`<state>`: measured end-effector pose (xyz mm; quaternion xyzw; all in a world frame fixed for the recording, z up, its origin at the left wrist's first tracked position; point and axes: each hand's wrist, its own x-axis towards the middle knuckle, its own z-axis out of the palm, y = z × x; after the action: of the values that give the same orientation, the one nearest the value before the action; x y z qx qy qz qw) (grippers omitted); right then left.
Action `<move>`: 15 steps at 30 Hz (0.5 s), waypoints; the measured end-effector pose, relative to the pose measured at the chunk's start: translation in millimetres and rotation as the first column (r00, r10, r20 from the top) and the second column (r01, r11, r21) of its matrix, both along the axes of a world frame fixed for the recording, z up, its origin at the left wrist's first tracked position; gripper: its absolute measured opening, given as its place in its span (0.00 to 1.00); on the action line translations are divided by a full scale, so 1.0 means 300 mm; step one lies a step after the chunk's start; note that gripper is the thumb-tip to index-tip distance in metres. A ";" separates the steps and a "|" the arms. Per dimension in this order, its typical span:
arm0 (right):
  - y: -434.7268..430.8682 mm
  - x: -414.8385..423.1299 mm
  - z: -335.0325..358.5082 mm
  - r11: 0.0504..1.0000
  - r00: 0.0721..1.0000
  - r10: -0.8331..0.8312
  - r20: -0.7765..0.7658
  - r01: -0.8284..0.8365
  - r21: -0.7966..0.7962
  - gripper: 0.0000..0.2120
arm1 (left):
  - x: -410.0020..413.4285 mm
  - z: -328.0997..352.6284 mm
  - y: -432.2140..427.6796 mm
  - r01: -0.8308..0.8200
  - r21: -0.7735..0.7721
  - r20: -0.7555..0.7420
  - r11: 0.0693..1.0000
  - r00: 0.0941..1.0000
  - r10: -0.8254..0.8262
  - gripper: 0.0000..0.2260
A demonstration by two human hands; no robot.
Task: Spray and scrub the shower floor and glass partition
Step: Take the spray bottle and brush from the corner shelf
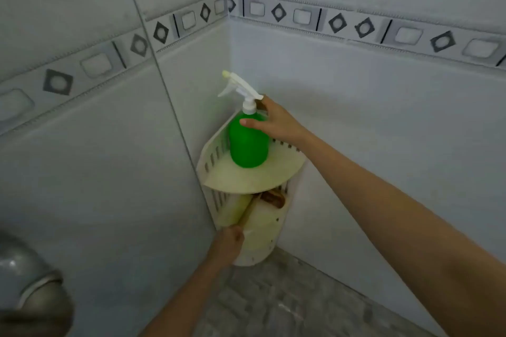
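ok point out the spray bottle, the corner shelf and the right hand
spray bottle [247, 145]: head view, green body
corner shelf [262, 176]: head view, bare floor of top tier
right hand [278, 124]: head view, back of the hand

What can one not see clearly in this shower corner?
1. Head view: the brown thing on the lower tier, mostly hidden by the upper shelf.
2. Head view: whether the left hand grips the pale object; the hand's own back hides its fingers.
3. Head view: the grey metal thing at lower left, blurred and cut off by the edge.
4. Head view: fingers of the right hand, mostly behind the spray bottle.
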<state>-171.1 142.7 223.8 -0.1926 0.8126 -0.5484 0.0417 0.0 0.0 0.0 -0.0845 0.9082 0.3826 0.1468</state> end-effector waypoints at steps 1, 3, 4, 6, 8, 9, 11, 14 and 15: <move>-0.019 -0.017 -0.007 0.999 1.000 0.010 0.009 -0.010 -0.037 0.24 | -0.008 -0.038 0.004 0.005 -0.016 0.027 1.000 1.000 -0.005 0.11; -0.049 -0.048 -0.004 0.997 1.000 0.006 0.028 -0.004 -0.077 0.23 | -0.028 -0.106 0.006 0.028 -0.072 0.094 0.997 0.995 -0.021 0.16; -0.066 -0.056 -0.003 0.995 0.999 0.008 0.041 -0.004 -0.098 0.23 | -0.028 -0.126 0.006 0.050 -0.100 0.122 0.994 0.992 -0.037 0.18; -0.093 -0.081 -0.004 0.990 0.999 0.005 0.041 0.001 -0.141 0.22 | -0.038 -0.189 0.001 0.065 -0.150 0.147 0.987 0.988 -0.043 0.19; -0.106 -0.108 -0.010 0.986 0.999 0.021 0.050 -0.012 -0.169 0.20 | -0.056 -0.240 -0.005 0.068 -0.199 0.156 0.978 0.987 -0.037 0.20; -0.113 -0.115 -0.012 0.982 0.998 0.039 0.057 -0.028 -0.186 0.20 | -0.064 -0.263 -0.006 0.079 -0.228 0.161 0.970 0.986 -0.043 0.19; -0.119 -0.124 -0.014 0.970 0.995 0.085 0.057 -0.069 -0.234 0.20 | -0.083 -0.279 -0.001 0.084 -0.287 0.184 0.954 0.982 -0.032 0.19; -0.120 -0.135 -0.018 0.971 0.993 0.111 0.030 -0.102 -0.215 0.22 | -0.113 -0.315 0.007 0.075 -0.321 0.223 0.944 0.975 -0.001 0.18; -0.121 -0.137 -0.017 0.978 0.995 0.098 0.017 -0.093 -0.187 0.22 | -0.123 -0.322 0.006 0.066 -0.326 0.242 0.943 0.970 0.016 0.17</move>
<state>-212.1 106.4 218.7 -0.2273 0.7471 -0.6217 0.0607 -36.9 1.8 -96.6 -0.1422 0.9360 0.2093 0.2447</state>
